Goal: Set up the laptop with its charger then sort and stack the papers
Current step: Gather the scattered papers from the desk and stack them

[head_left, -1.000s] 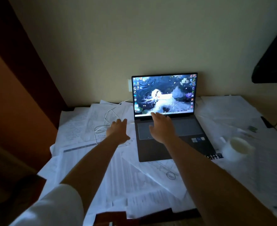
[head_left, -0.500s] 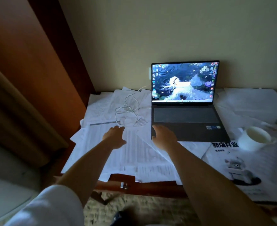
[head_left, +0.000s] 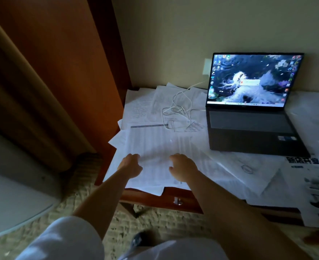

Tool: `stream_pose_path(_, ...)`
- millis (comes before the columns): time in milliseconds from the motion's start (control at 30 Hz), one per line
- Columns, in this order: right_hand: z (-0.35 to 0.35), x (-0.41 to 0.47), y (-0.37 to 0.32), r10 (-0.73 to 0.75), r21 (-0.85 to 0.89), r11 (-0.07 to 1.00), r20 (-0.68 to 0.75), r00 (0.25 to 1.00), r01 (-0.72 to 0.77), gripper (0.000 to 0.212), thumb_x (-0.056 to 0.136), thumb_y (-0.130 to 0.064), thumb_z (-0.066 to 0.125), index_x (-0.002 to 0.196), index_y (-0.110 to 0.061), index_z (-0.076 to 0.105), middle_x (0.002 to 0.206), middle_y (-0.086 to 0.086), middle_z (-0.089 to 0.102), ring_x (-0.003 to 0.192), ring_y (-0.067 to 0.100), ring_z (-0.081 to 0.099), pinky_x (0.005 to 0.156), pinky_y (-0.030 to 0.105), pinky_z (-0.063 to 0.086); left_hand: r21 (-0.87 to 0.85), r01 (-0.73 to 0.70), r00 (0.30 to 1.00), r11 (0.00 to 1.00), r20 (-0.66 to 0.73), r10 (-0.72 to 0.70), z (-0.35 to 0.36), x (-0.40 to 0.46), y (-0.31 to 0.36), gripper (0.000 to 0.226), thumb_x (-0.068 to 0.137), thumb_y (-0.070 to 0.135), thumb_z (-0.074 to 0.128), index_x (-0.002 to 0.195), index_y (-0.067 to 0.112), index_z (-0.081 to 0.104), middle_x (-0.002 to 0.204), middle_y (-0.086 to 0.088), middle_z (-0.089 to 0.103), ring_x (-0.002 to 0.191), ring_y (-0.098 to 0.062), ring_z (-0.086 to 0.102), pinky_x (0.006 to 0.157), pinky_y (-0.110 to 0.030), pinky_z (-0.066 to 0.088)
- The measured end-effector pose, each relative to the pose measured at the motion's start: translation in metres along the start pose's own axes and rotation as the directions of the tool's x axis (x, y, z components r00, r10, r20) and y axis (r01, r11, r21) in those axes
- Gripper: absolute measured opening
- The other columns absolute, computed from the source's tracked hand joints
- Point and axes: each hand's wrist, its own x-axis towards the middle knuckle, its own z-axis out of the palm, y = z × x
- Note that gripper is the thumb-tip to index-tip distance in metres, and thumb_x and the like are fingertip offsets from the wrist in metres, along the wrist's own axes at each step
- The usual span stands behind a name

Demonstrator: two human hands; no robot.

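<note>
A dim room with a pale wall holds a wooden worktop [head_left: 155, 198] covered in loose papers [head_left: 155, 147]. The laptop [head_left: 248, 113] sits open at the back right, screen lit, on top of the sheets. Its white charger cable [head_left: 179, 107] lies coiled on the papers just left of it and runs up to a wall socket [head_left: 207, 66]. Both hands rest on the front sheets: the left hand [head_left: 131, 167] and right hand [head_left: 183, 167] have loosely curled fingers, each grip pinching nothing I can make out. Patterned carpet [head_left: 91, 201] lies below.
</note>
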Motion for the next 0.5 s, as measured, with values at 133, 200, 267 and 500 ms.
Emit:
stream_pose_path(133,0.023,0.017,-0.04,-0.033,-0.027,0.999,0.052,0.998,0.035,0.044,0.095,-0.02,0.046,0.138,-0.01,0.042,0.143,0.008,0.04,0.132,0.026,0.037,0.107,0.039,0.035,-0.032,0.021,0.997,0.999,-0.068,-0.023,-0.001,0.01,-0.033,0.05,0.087,0.008,0.057,0.135,0.014,0.049,0.129,-0.011,0.049,0.115,-0.028,0.052,0.086,-0.031,0.051)
stream_pose_path(200,0.031,0.024,-0.056,-0.033,-0.03,0.999,0.055,0.998,0.035,0.049,0.095,-0.021,0.048,0.142,-0.011,0.038,0.147,0.007,0.036,0.136,0.025,0.033,0.109,0.04,0.033,-0.118,0.057,0.992,0.991,-0.107,-0.07,-0.003,0.016,-0.042,0.053,0.085,0.004,0.058,0.135,0.015,0.046,0.13,-0.012,0.047,0.116,-0.027,0.05,0.089,-0.033,0.051)
stream_pose_path(267,0.038,0.029,-0.067,-0.036,-0.047,0.998,0.052,0.998,0.038,0.054,0.092,-0.027,0.053,0.142,-0.013,0.037,0.147,0.006,0.034,0.136,0.026,0.031,0.108,0.04,0.035,-0.341,0.13,0.985,0.931,-0.06,-0.16,-0.006,0.022,-0.048,0.063,0.081,0.004,0.064,0.139,0.014,0.041,0.128,-0.012,0.05,0.112,-0.026,0.054,0.081,-0.031,0.052)
stream_pose_path(500,0.06,0.029,-0.082,-0.087,-0.018,0.996,0.02,0.996,0.087,0.092,0.065,-0.058,0.075,0.139,-0.021,0.036,0.147,0.001,0.031,0.138,0.024,0.027,0.11,0.045,0.031,-0.691,0.256,0.96,0.676,0.1,-0.261,-0.015,0.025,-0.051,0.012,0.074,0.01,0.077,0.076,0.008,0.066,0.076,-0.008,0.068,0.068,-0.021,0.063,0.072,-0.036,0.059)
